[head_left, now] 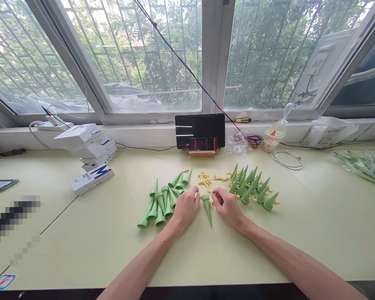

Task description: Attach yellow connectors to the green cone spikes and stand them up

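Between my two hands is a light green plastic cone (206, 208), its wide end away from me and its tip pointing towards me. Small yellow bits show at its sides. My left hand (186, 205) is closed just left of the cone's wide end; what its fingertips hold is hidden. On the other side my right hand (227, 206) is curled, thumb and fingers together close to the cone, and I cannot make out what is in them. Loose green cones (161, 204) lie left of my left hand. Small yellow plastic fittings (204, 180) are heaped beyond the hands.
Right of my right hand, several green cones with yellow fittings (245, 193) stand tip up. A phone (203, 144) leans on a dark screen (200, 125) at the back. White boxes (93, 179) are at left; a bagged cup (272, 139) and a cable (287, 160) are at right.
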Demonstrator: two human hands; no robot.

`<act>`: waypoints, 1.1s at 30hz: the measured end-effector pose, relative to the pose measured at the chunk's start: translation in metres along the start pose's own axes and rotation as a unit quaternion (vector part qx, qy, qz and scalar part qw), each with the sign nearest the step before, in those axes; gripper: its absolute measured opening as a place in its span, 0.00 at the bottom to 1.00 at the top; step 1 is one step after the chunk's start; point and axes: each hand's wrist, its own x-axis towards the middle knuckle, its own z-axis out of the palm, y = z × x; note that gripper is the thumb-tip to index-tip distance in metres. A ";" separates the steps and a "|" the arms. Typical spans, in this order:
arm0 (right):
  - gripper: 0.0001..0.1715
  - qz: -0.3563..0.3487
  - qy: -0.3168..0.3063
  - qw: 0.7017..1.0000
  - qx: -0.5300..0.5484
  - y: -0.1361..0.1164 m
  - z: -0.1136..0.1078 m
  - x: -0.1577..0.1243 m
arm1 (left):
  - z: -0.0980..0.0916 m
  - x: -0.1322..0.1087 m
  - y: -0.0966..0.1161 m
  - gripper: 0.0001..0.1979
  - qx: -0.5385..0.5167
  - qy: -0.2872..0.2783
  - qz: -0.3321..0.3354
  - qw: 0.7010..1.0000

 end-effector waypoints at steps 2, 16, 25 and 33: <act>0.09 0.001 -0.001 1.000 0.000 0.000 0.000 0.000 | 0.000 0.000 0.000 0.09 -0.002 0.003 0.003 1.000; 0.09 -0.004 0.002 1.000 0.006 -0.001 -0.001 0.001 | -0.005 -0.001 -0.002 0.09 -0.037 0.034 0.016 0.999; 0.09 -0.004 0.008 1.000 0.016 -0.003 -0.001 0.000 | -0.004 0.001 -0.005 0.10 -0.138 0.103 0.033 0.984; 0.14 0.005 0.038 0.999 0.037 -0.005 -0.003 0.000 | 0.000 -0.002 0.001 0.11 -0.222 0.096 0.073 0.968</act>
